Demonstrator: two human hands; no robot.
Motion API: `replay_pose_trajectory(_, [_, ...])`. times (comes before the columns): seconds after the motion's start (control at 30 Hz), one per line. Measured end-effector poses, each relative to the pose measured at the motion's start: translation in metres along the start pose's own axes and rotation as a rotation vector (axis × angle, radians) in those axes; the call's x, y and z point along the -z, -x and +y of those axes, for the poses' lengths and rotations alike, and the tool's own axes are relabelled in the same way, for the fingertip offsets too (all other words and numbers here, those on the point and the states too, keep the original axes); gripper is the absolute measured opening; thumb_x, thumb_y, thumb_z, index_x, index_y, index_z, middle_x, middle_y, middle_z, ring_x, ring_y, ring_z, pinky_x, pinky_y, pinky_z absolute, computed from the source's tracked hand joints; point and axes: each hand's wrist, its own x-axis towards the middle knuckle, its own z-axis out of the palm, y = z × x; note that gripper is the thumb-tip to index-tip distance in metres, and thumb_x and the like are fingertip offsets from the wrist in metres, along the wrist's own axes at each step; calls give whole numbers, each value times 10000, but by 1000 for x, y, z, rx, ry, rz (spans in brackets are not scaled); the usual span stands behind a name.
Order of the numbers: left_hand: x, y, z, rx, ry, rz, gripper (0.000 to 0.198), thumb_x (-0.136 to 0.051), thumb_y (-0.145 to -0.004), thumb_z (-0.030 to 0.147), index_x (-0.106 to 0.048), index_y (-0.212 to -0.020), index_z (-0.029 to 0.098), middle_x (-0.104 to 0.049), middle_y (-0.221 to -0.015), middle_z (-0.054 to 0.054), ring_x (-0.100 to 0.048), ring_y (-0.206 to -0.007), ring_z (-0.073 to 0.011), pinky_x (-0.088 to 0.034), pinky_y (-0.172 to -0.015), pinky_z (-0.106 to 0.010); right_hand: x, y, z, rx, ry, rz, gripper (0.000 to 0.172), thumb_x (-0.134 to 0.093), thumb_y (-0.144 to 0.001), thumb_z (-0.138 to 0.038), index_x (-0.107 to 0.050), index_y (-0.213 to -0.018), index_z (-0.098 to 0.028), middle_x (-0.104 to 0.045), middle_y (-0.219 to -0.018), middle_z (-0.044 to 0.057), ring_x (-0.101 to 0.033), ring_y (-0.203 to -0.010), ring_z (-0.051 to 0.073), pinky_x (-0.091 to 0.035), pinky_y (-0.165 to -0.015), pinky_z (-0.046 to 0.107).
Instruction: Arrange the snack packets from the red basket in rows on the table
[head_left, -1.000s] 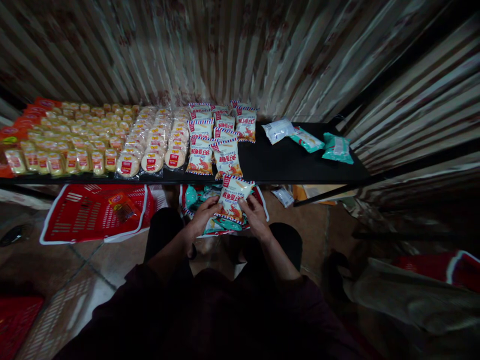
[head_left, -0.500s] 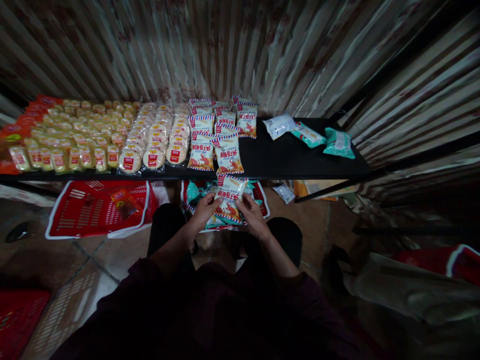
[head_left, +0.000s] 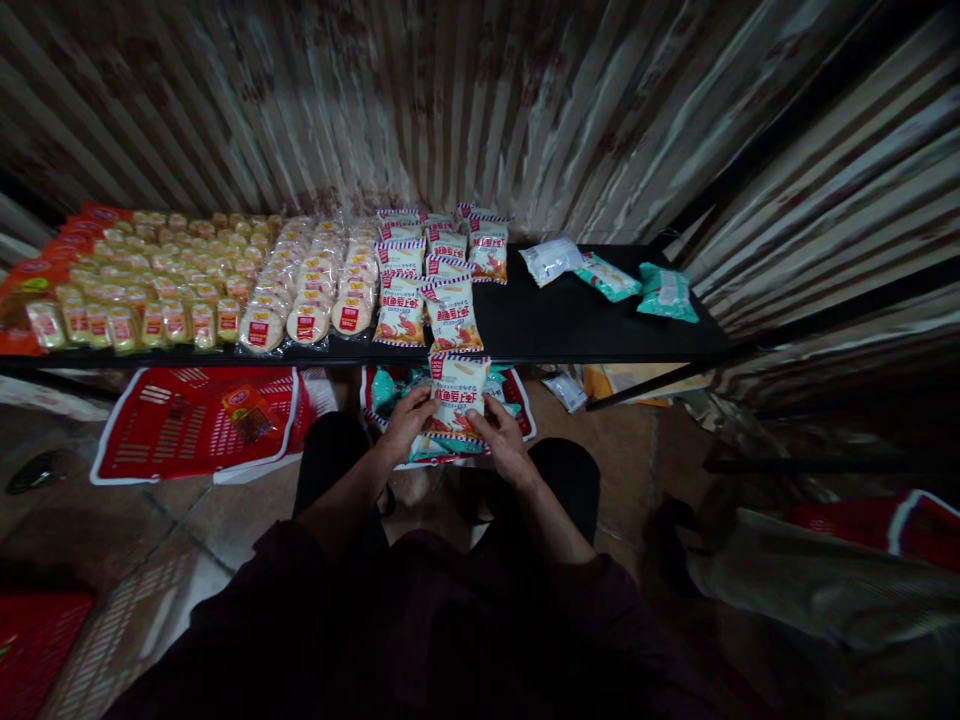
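Between my two hands is a white snack bag (head_left: 459,388) with red lettering and striped ends, held in front of the shelf edge. My left hand (head_left: 409,420) grips its left side, and my right hand (head_left: 501,430) grips its right side with the thumb on the front. Beneath it stands a red basket (head_left: 531,415) with a white rim, holding teal snack bags (head_left: 386,388). On the black shelf (head_left: 525,325) just beyond, matching white snack bags (head_left: 454,312) stand in overlapping rows.
Left of these bags, round wrapped crackers (head_left: 307,322), small yellow packs (head_left: 124,325) and orange bags (head_left: 30,290) fill the shelf. A silver-white bag (head_left: 553,260) and teal bags (head_left: 667,292) lie at its right. A red basket (head_left: 172,430) holding an orange packet sits on the floor.
The snack bag in my hands has tilted, its front now facing me more squarely. Both hands keep hold of it; the view has shifted slightly.
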Motion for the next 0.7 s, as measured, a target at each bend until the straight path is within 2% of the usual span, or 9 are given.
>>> replay_pose_trajectory(0.17, [-5,0,8,5,-15,14,384,-777,-598,425,-665,-877,187,-699,-942,-39,-622,-897,-203,-480,-786,-298,2,2,0,2,-35,-10,503,-718,-712,-448,-614,-1166,-259,-689,-1105,22,-648,-972,219,-529,-891,385])
replay_pose_trajectory(0.33, [-7,-1,3,-33,-51,24,399,-778,-577,476,-643,-808,180,-690,-861,-32,-617,-840,-190,-478,-770,-301,3,4,-2,1,-49,-11,482,-713,-714,-449,-627,-1144,-247,-692,-1094,21,-647,-973,222,-523,-899,392])
replay_pose_trajectory(0.5, [-8,-5,-1,-93,-125,62,328,-723,-648,471,-635,-781,184,-673,-824,-27,-610,-796,-180,-478,-753,-298,4,6,-3,-18,-102,-12,438,-710,-723,-430,-640,-1111,-239,-700,-1074,22,-651,-966,220,-523,-893,380])
replay_pose_trajectory(0.6, [-11,-6,0,-131,-159,116,257,-702,-690,394,-624,-820,186,-659,-844,-33,-609,-823,-185,-474,-781,-304,3,8,-4,2,-96,33,479,-717,-708,-442,-632,-1133,-235,-708,-1056,30,-653,-960,228,-530,-876,379])
replay_pose_trajectory(0.7, [-16,1,4,-266,-299,281,232,-668,-731,291,-607,-933,194,-640,-924,-47,-597,-899,-185,-461,-849,-317,1,9,-6,56,-61,110,516,-694,-720,-471,-610,-1165,-223,-706,-1058,44,-649,-972,237,-530,-874,387])
